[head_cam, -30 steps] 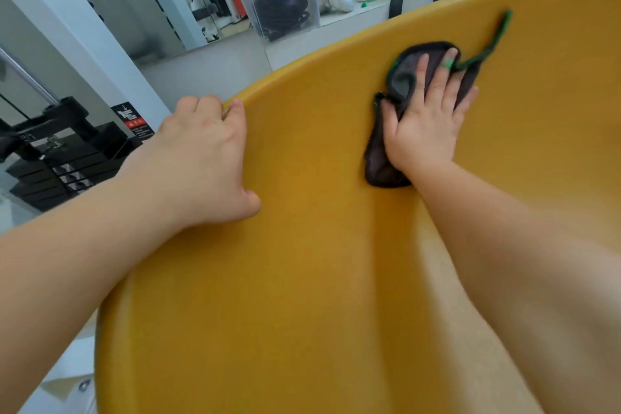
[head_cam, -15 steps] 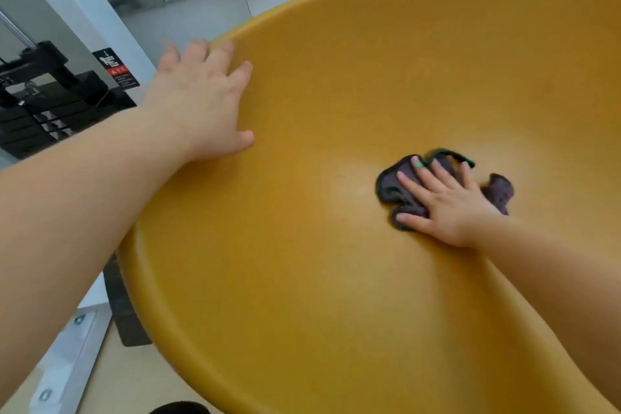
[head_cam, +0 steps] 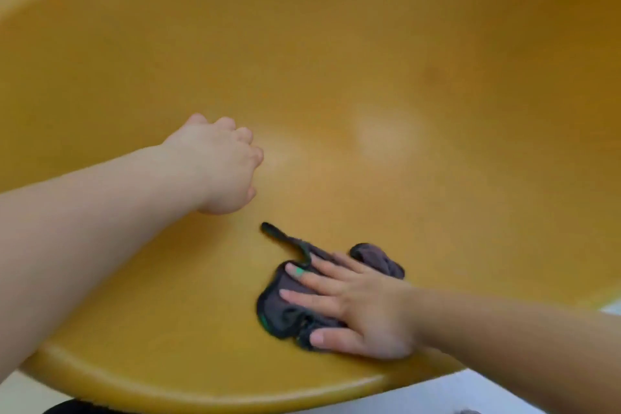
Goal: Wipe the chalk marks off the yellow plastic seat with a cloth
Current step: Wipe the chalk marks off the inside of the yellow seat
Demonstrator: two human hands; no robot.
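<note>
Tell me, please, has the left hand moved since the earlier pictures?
Yes: the left hand has left the rim of the seat and lies inside the bowl, nearer the cloth.
</note>
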